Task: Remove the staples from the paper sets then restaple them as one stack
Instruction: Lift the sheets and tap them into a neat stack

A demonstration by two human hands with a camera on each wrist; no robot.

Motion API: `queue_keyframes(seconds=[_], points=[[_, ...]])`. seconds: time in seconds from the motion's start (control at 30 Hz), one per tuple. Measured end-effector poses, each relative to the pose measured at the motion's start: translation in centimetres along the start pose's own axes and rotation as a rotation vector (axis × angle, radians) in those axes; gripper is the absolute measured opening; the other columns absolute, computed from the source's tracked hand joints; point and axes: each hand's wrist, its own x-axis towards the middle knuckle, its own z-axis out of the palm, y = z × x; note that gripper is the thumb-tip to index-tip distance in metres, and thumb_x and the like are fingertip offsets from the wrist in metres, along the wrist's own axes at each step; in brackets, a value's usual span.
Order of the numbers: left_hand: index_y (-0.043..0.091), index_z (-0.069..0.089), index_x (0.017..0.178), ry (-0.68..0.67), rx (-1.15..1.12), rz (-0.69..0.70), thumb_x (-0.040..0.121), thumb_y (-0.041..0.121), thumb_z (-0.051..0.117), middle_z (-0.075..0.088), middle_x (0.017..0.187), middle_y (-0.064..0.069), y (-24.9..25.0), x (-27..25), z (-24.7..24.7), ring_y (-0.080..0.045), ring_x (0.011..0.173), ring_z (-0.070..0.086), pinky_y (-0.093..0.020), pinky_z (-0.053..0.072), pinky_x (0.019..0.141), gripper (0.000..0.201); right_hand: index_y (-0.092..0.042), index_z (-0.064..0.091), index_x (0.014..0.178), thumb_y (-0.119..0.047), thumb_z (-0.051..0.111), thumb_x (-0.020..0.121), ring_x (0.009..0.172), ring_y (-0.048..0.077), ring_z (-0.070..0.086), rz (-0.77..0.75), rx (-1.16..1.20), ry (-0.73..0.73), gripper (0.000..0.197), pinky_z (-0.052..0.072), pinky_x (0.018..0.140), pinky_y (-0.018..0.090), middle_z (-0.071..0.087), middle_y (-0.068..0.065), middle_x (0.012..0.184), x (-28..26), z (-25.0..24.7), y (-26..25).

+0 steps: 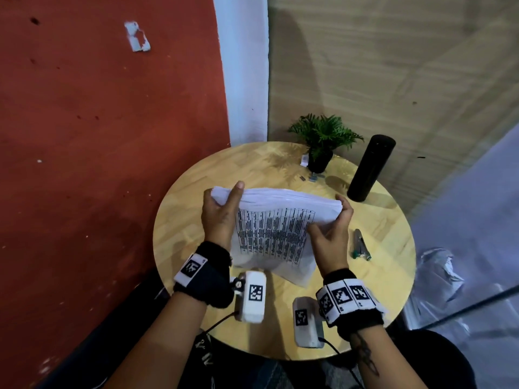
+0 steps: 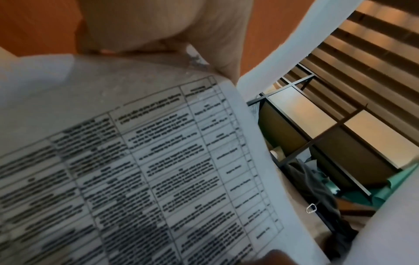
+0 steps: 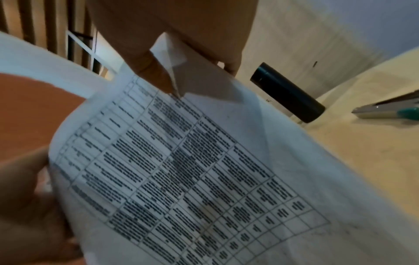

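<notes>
Table (image 1: pixel 196 220): round, wooden, your landmark. Everything below is placed against it.
Stack (image 1: pixel 276 220): you've got the papers lifted above the table's middle, far edge up, near edge sagging toward the tabletop. Printed grid faces you.
Flask (image 1: pixel 370 167): black, upright, toward the table's far right, well apart from the papers.
Plant (image 1: pixel 323 141): small pot at the table's far edge, left of the flask.
Left hand (image 1: pixel 222 214): you're gripping the stack's far left corner, thumb over the front, fingers behind.
Right hand (image 1: pixel 332 234): you're pinching the far right corner, thumb on the printed side, fingers wrapped round the edge.
Stapler (image 1: pixel 361 245): lying flat on the table's right side, just beside your right hand, untouched. It may be the remover instead; I can't tell which.
Bits (image 1: pixel 309 178): small dark scraps on the table in front of the plant pot. Pulled staples, perhaps; too small to say.
Progress: looks like the sets are gathered as one pile and you're squaring them. I judge the unstapling done or nearly so, though no staple shows clearly. Stapling remains.
Edges: sheets fan at the top, so they aren't flush yet. Tap them down first.
Room: bare wood under the stack and on the table's left side. The right is tighter, with the stapler there and the rim close.
</notes>
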Motion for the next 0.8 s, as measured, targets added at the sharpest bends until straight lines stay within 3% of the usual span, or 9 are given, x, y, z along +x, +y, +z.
queue_keyframes(seconds=[0.1, 0.23, 0.33, 0.43, 0.5, 0.57, 0.67, 0.73, 0.8], points=[[0.024, 0.043, 0.075, -0.013, 0.027, -0.02, 0.049, 0.06, 0.067, 0.048, 0.067, 0.006, 0.2, 0.6, 0.2, -0.017, 0.068, 0.049, -0.033, 0.041, 0.074, 0.051, -0.032, 0.013, 0.137, 0.002, 0.05, 0.062, 0.129, 0.016, 0.031, -0.161, -0.128, 0.046, 0.09, 0.02, 0.105, 0.008, 0.03, 0.017, 0.137, -0.2, 0.1, -0.4], [0.026, 0.044, 0.081, -0.037, 0.008, -0.052, 0.068, 0.044, 0.072, 0.051, 0.076, 0.006, 0.1, 0.9, 0.1, -0.013, 0.075, 0.05, -0.026, 0.04, 0.073, 0.036, -0.008, 0.038, 0.135, 0.004, 0.057, 0.059, 0.127, 0.004, 0.03, -0.412, -0.451, -0.045, 0.079, 0.022, 0.098, 0.002, 0.022, 0.031, 0.141, 0.1, -0.6, -1.2], [0.023, 0.04, 0.08, -0.056, 0.006, -0.078, 0.074, 0.034, 0.067, 0.046, 0.076, 0.003, 0.2, 0.5, 0.4, -0.015, 0.075, 0.047, -0.028, 0.036, 0.072, 0.029, -0.015, 0.055, 0.121, 0.007, 0.059, 0.061, 0.123, 0.028, 0.041, -0.439, -0.597, -0.088, 0.064, 0.031, 0.093, 0.015, 0.014, 0.027, 0.147, 0.4, -0.8, -1.4], [0.024, 0.043, 0.086, -0.036, 0.016, -0.085, 0.088, 0.039, 0.061, 0.048, 0.082, 0.004, 0.3, 0.8, 0.3, -0.013, 0.081, 0.047, -0.03, 0.036, 0.079, 0.024, -0.011, 0.051, 0.127, 0.008, 0.058, 0.06, 0.119, 0.019, 0.039, -0.444, -0.567, -0.056, 0.07, 0.029, 0.088, 0.009, 0.015, 0.029, 0.147, 0.3, -0.9, -1.4], [0.025, 0.051, 0.106, -0.1, -0.016, -0.157, 0.08, 0.071, 0.05, 0.057, 0.106, 0.004, -0.4, 1.2, -1.0, -0.011, 0.102, 0.051, -0.034, 0.039, 0.092, 0.053, -0.015, 0.032, 0.139, 0.004, 0.055, 0.06, 0.132, 0.016, 0.025, -0.344, -0.404, -0.047, 0.085, 0.021, 0.103, 0.008, 0.015, 0.024, 0.148, 0.1, -1.1, -0.6], [0.033, 0.037, 0.14, -0.214, -0.046, -0.278, 0.059, 0.095, 0.039, 0.04, 0.148, 0.001, -1.7, 0.7, -2.5, -0.018, 0.136, 0.036, -0.05, 0.025, 0.112, 0.101, -0.022, 0.015, 0.142, 0.01, 0.055, 0.068, 0.132, 0.012, 0.029, -0.066, -0.127, -0.068, 0.09, 0.024, 0.108, 0.019, 0.022, 0.012, 0.146, -0.4, -1.1, 0.8], [0.033, 0.018, 0.149, -0.263, -0.057, -0.292, 0.036, 0.101, 0.044, 0.019, 0.156, 0.005, -3.7, -1.4, -3.3, -0.011, 0.141, 0.024, -0.044, 0.019, 0.117, 0.135, -0.02, 0.027, 0.136, 0.006, 0.055, 0.079, 0.102, 0.02, 0.054, 0.275, -0.005, -0.102, 0.069, 0.045, 0.093, 0.041, 0.052, 0.007, 0.12, -1.6, -0.8, 3.5], [0.028, 0.038, 0.135, -0.233, -0.051, -0.237, 0.041, 0.085, 0.068, 0.05, 0.139, 0.004, -4.7, -1.8, -3.5, -0.006, 0.123, 0.05, -0.028, 0.041, 0.104, 0.114, -0.012, 0.039, 0.131, -0.012, 0.053, 0.074, 0.106, 0.025, 0.056, 0.364, -0.065, -0.069, 0.058, 0.045, 0.095, 0.049, 0.057, 0.014, 0.119, -1.8, -0.7, 5.1], [0.028, 0.044, 0.121, -0.26, -0.003, -0.189, 0.054, 0.05, 0.082, 0.06, 0.122, 0.005, -5.1, -1.8, -3.5, -0.008, 0.109, 0.059, -0.025, 0.047, 0.095, 0.079, -0.006, 0.038, 0.136, -0.015, 0.053, 0.078, 0.121, 0.028, 0.05, 0.425, -0.034, -0.055, 0.061, 0.04, 0.102, 0.051, 0.052, 0.015, 0.132, -1.6, -0.5, 6.2]])
